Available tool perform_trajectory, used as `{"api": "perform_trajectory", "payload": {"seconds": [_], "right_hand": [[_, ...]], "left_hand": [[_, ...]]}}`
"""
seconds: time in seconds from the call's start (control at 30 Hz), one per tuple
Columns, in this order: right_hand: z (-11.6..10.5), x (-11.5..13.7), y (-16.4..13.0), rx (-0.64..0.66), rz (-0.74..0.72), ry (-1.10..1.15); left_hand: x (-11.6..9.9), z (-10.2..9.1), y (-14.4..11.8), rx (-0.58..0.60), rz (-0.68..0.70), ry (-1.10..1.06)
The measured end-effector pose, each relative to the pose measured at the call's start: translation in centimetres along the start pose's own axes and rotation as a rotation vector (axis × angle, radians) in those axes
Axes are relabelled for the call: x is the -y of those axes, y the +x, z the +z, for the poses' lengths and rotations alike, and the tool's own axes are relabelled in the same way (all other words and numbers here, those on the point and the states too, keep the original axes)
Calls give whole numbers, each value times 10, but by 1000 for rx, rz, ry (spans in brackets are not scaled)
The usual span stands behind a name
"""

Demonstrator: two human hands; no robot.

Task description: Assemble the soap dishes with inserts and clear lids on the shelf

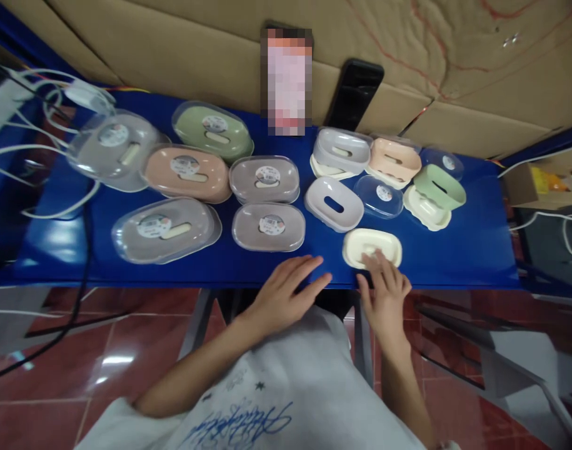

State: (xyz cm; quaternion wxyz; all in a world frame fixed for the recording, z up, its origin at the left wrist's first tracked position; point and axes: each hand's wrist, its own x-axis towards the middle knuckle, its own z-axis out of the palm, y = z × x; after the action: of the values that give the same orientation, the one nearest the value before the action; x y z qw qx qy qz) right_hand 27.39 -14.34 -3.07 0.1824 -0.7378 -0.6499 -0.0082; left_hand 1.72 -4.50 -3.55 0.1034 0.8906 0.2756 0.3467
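Note:
My right hand (384, 294) reaches over the blue table's front edge, fingers spread, its fingertips touching a cream oval plastic tray (387, 240) that looks like a soap dish base. To the left, my left hand (290, 290) is open with fingers stretched out and nothing in it. Beyond the tray lie a grey oval shell with a slot (351, 200) and a clear lid with a round label (382, 203). A green shell (447, 187) leans on another cream tray (426, 215). Grey (330, 150) and peach (398, 159) shells rest on cream trays at the back.
Several lidded, labelled oval dishes stand on the left, among them a green one (205, 128), a peach one (185, 181) and a grey one (269, 234). A phone (288, 87) and a black device (356, 94) lean on cardboard (187, 50). White cables (51, 150) run at the left.

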Motion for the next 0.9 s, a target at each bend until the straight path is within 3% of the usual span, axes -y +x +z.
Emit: {"api": "perform_trajectory", "payload": {"seconds": [0.07, 0.13, 0.23, 0.33, 0.43, 0.6, 0.77, 0.9], "right_hand": [[-2, 17, 5, 28, -91, 111], [-5, 27, 22, -43, -142, 183], [-3, 26, 65, -138, -177, 179], [9, 19, 109, -19, -288, 146], [21, 13, 131, 64, -369, 141], [10, 6, 106, -24, -341, 310], [-6, 11, 57, 42, -383, 339], [-2, 18, 41, 115, -440, 359]], "left_hand": [[-6, 10, 13, 184, 39, 1], [-4, 15, 19, 276, 50, 7], [4, 9, 12, 269, 27, -6], [13, -3, -3, 206, -3, -33], [17, -12, -11, 139, -33, -47], [23, -9, -6, 84, -46, 42], [30, -4, 0, -37, 29, 104], [34, -7, 1, 41, 57, 78]]}}
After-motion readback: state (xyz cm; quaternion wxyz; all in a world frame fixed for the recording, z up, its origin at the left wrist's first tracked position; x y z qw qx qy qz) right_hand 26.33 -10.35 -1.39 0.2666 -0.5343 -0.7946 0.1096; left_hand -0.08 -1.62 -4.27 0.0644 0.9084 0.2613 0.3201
